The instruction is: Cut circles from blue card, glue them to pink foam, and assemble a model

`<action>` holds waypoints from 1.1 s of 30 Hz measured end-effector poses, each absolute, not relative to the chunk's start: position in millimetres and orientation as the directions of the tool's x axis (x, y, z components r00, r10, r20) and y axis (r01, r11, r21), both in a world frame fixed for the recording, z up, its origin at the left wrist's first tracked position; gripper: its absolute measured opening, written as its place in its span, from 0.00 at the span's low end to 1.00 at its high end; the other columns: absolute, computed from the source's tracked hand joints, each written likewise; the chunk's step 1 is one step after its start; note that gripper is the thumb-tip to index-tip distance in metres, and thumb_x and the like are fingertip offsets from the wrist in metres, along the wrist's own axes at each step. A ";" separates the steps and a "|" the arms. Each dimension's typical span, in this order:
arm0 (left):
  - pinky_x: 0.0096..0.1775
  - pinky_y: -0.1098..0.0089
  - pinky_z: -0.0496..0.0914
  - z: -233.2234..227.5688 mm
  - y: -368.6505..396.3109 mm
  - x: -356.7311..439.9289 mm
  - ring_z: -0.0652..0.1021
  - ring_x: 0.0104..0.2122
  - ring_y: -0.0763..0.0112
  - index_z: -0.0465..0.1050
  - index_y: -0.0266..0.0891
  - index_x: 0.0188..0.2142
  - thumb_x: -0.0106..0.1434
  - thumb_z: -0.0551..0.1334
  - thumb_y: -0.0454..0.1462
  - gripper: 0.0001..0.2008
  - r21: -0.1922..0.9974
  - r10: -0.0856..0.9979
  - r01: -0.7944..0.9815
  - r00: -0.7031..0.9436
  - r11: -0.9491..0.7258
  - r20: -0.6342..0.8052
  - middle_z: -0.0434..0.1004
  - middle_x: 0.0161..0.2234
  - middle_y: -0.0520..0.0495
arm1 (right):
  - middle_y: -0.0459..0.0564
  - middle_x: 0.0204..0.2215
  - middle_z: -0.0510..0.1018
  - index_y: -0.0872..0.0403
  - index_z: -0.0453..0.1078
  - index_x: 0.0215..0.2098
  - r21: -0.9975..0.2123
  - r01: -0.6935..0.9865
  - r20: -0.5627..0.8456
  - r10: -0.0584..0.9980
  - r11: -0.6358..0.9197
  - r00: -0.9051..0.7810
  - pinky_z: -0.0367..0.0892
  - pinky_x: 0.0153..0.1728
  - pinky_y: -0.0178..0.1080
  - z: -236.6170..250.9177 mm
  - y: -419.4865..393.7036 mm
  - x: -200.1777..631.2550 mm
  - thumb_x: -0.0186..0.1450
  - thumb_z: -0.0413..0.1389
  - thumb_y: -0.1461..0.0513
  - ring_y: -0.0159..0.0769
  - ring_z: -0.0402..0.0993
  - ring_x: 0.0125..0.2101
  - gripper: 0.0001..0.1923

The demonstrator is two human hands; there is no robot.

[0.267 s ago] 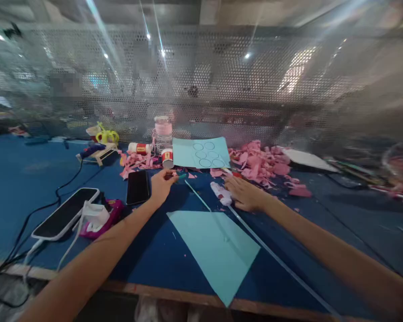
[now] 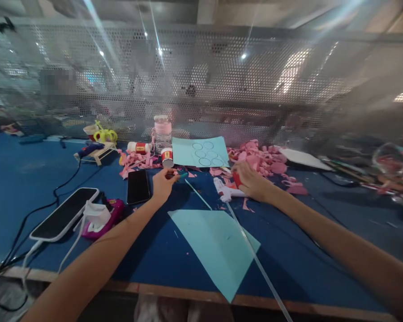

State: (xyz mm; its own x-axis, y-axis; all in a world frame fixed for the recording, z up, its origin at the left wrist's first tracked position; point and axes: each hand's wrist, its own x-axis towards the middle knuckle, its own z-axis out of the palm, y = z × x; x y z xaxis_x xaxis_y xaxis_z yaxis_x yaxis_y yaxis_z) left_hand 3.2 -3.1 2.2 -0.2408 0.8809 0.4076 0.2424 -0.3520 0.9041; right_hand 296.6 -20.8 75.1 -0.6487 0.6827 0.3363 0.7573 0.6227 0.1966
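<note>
My left hand (image 2: 163, 184) pinches a small teal piece (image 2: 183, 175), whose exact kind I cannot make out. A thin pale-blue stick (image 2: 198, 194) lies just right of it. My right hand (image 2: 250, 181) has its fingers curled around a small red object (image 2: 237, 180), mostly hidden by them. Against that hand rests a white glue gun (image 2: 224, 191), with a long clear glue stick (image 2: 257, 259) running from its rear towards me. The stick crosses a light-blue paper sheet (image 2: 215, 246). Behind stands another light-blue sheet (image 2: 184, 152) with several drawn circles.
Pink scraps (image 2: 255, 156) are heaped behind my right hand. At left lie a black phone (image 2: 137, 187), a white-cased phone (image 2: 65, 214) and a purple power socket (image 2: 116, 212) with cables. A clear bottle (image 2: 163, 134) stands at the back, before a perforated metal screen (image 2: 201, 85).
My right hand has moved right and slightly back, showing more of the red object. The glue gun has turned, and its stick's near end has swung left. My left hand barely moves.
</note>
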 end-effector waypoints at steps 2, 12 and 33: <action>0.29 0.74 0.70 3.5 -5.1 5.7 0.75 0.24 0.74 0.74 0.35 0.31 0.48 0.66 0.33 0.09 0.904 0.884 0.247 -0.234 -0.348 0.404 0.76 0.26 0.50 | 0.58 0.36 0.68 0.57 0.62 0.37 0.104 0.836 0.389 0.752 0.539 -0.533 0.62 0.40 0.46 80.8 -33.3 271.5 0.61 0.44 0.61 0.46 0.65 0.39 0.09; 0.29 0.74 0.69 14.8 -12.3 0.2 0.75 0.23 0.74 0.73 0.36 0.30 0.48 0.66 0.34 0.08 0.899 0.854 0.266 -0.305 -0.349 0.422 0.76 0.25 0.50 | 0.65 0.37 0.73 0.64 0.66 0.40 0.143 0.913 0.090 0.914 0.382 -0.397 0.63 0.33 0.42 33.9 -40.2 165.4 0.67 0.44 0.56 0.51 0.68 0.40 0.18; 0.26 0.74 0.68 40.9 -38.2 17.5 0.74 0.22 0.74 0.74 0.34 0.27 0.39 0.70 0.33 0.13 0.941 0.948 -0.111 -0.024 -0.319 0.319 0.74 0.21 0.51 | 0.47 0.21 0.64 0.52 0.55 0.24 -0.138 0.706 0.593 0.629 0.694 -0.503 0.57 0.26 0.36 43.7 -69.8 208.6 0.69 0.37 0.58 0.35 0.62 0.25 0.17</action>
State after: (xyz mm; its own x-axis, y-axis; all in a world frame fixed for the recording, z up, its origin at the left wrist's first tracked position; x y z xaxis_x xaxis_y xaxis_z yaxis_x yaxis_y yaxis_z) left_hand 17.5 -38.2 40.9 -0.0241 0.9476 0.3187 -0.1107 -0.3193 0.9412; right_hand 208.6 -69.8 43.7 -0.5030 0.6290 0.5928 0.7062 0.6945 -0.1377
